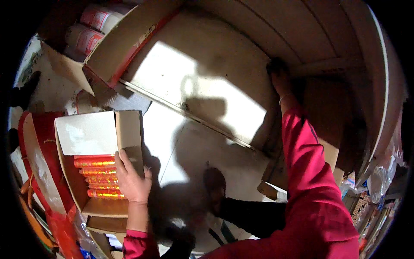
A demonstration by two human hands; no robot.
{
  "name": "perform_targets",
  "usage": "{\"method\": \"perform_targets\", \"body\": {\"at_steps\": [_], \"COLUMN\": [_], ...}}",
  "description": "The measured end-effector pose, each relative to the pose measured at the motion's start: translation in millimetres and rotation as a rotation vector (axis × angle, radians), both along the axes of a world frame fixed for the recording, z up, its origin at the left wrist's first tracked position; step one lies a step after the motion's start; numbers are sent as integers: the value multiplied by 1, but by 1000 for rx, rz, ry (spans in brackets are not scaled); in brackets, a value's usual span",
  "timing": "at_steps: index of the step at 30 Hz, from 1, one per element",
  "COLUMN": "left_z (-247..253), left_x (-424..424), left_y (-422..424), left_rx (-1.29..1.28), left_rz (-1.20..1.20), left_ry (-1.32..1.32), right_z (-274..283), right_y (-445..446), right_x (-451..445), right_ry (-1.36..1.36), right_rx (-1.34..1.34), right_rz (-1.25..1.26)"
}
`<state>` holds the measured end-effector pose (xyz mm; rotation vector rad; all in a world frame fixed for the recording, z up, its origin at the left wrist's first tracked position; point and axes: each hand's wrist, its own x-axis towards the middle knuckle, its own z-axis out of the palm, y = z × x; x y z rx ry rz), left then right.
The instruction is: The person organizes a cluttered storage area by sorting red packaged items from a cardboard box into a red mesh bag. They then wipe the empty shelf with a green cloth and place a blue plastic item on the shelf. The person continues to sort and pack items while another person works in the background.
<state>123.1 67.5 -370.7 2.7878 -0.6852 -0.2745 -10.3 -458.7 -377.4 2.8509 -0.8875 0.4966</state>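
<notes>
My left hand (134,179) lies over the right side wall of an open cardboard box (105,208), fingers spread upward along its folded flap. Inside the box are several shiny red and gold cylinders (105,193) in a stack, partly under a white flap (87,134). My right hand (280,77) reaches far forward into deep shadow, at the right end of a sunlit pale panel (161,68); its fingers are too dark to make out, so what it touches cannot be told.
Red-and-white wrapped rolls (93,19) sit behind a cardboard flap with a red edge (129,42) at upper left. A red bag (61,226) and an orange strap lie at lower left. Clear plastic wrap (381,181) hangs at right. My shoe is on the floor below.
</notes>
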Motion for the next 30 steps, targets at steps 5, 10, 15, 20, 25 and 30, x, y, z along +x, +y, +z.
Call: {"method": "perform_targets", "body": {"at_steps": [5,10,15,20,25,30], "left_z": [-3,4,11,13,10,10], "left_x": [-1,1,1,1,0,-2], "left_y": [-2,5,1,1,1,-4], "left_rx": [-10,9,12,47,62,75], "left_rz": [-30,8,4,1,2,4], "left_ry": [21,48,91,75,35,5], "right_z": [4,7,17,18,47,50], "right_y": [10,101,148,184,217,214], "right_x": [-35,-32,-51,-59,-57,-51], "right_ry": [302,335,603,669,740,599], "right_rx": [-343,-178,493,590,649,543], "right_rz": [-132,-285,-688,-741,-614,-550]}}
